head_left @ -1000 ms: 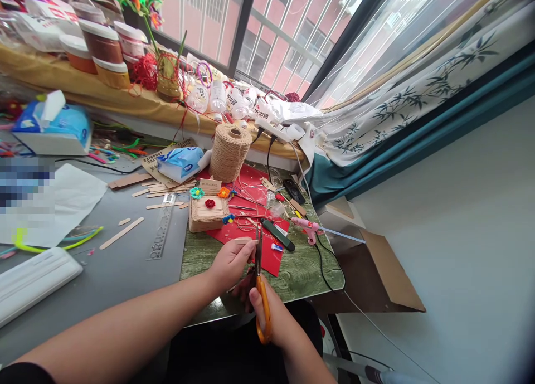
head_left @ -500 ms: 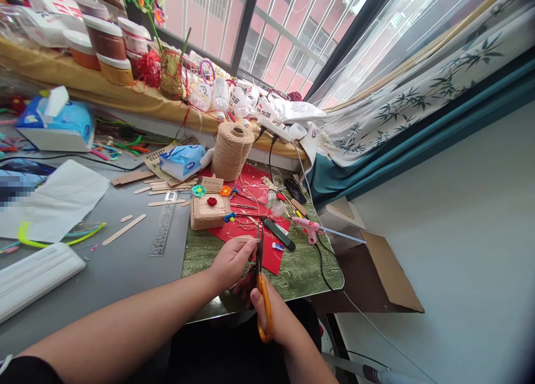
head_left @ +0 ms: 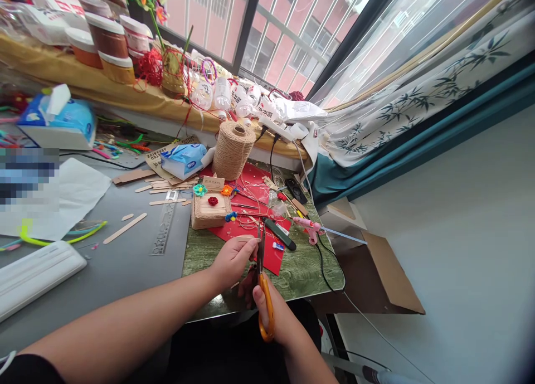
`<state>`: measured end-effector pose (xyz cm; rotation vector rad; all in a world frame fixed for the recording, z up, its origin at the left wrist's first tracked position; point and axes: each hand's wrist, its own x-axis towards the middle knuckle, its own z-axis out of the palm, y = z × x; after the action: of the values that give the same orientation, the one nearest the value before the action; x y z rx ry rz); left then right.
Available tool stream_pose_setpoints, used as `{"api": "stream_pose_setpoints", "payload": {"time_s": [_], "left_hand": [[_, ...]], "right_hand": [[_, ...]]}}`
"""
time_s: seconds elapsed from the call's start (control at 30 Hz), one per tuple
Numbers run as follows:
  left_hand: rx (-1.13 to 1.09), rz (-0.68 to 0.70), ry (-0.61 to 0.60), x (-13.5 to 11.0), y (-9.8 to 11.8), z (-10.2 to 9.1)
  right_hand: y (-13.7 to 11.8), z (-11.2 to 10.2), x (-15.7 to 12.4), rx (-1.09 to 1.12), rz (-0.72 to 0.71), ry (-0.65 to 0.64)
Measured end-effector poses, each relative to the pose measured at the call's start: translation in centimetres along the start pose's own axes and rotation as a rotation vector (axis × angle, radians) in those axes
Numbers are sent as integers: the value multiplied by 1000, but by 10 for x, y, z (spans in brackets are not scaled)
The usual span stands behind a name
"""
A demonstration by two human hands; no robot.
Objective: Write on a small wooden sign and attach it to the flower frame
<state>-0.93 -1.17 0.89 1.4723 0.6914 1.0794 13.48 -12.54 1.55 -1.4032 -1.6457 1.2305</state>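
My left hand [head_left: 231,260] pinches a short wooden craft stick [head_left: 246,238] and holds it level over the red paper [head_left: 251,223]. My right hand [head_left: 267,305] grips orange-handled scissors [head_left: 263,292], whose blades point up and away beside the stick's right end. A small box wrapped in twine [head_left: 210,210], with a red flower on top, sits just beyond my left hand. Behind it stands a big spool of jute twine [head_left: 231,150].
A pink glue gun [head_left: 308,226] with its black cord lies right of the red paper. A clear ruler [head_left: 163,223], loose craft sticks [head_left: 124,228], tissue packs [head_left: 181,160] and white paper [head_left: 69,197] cover the grey table. Jars and bottles line the windowsill; a cardboard box [head_left: 376,278] stands right.
Both hands stay almost in place; the scissors and the stick have shifted only slightly. The view has drifted a little.
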Motion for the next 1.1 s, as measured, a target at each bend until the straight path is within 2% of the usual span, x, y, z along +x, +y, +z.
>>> {"api": "stream_pose_setpoints", "payload": {"time_s": [0.37, 0.6, 0.8, 1.1], "left_hand": [[0, 10, -14, 3, -1, 0], [-19, 24, -26, 2, -1, 0], [-40, 35, -31, 1, -2, 0], [-63, 45, -35, 0, -4, 0]], "right_hand": [[15, 4, 3, -68, -10, 103], [21, 8, 1, -37, 36, 139], [16, 7, 3, 28, 25, 113], [22, 7, 3, 125, 9, 76]]}}
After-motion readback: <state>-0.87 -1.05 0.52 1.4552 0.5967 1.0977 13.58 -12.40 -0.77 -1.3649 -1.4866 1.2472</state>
